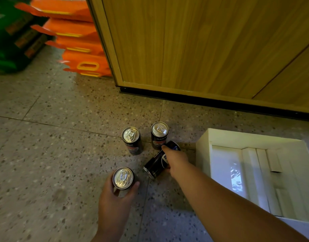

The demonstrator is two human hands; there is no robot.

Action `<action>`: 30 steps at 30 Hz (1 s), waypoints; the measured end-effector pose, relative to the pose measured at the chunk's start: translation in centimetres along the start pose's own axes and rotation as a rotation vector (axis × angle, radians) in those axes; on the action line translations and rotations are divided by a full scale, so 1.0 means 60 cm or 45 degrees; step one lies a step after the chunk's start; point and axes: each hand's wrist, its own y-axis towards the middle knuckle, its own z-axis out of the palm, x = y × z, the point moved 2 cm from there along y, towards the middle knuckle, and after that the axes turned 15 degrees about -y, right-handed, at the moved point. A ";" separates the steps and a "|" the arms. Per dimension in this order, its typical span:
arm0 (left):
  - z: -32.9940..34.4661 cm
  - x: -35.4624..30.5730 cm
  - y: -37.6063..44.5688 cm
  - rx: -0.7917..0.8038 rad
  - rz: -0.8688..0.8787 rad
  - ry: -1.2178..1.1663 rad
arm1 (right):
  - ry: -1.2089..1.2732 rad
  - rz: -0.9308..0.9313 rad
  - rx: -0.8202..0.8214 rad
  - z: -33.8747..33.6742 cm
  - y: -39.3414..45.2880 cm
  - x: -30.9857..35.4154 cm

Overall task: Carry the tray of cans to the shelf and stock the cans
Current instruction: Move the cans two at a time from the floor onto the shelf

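Left hand [115,198] grips upright metal can [123,178]; right hand [174,160] clasps tipped cylindrical can [156,165].

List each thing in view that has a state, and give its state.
Left hand: grips an upright can.
Right hand: holds a tipped can.
Two other cans: upright on the floor, sealed.
White tray: on the floor, no cans visible inside.

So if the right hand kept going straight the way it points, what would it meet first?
Probably the upright can just past its fingertips; the right hand already grips a tipped can. Depth is uncertain.
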 end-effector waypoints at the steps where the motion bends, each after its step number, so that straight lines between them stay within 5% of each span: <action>1: -0.002 0.003 0.002 0.000 -0.003 0.001 | 0.004 0.009 -0.008 0.004 0.009 0.000; 12: 0.000 -0.006 0.015 -0.002 0.031 0.008 | 0.202 0.002 0.122 -0.018 -0.010 -0.005; 30: 0.052 -0.075 -0.013 0.020 0.220 0.034 | -0.365 -0.899 -0.019 -0.108 -0.140 -0.020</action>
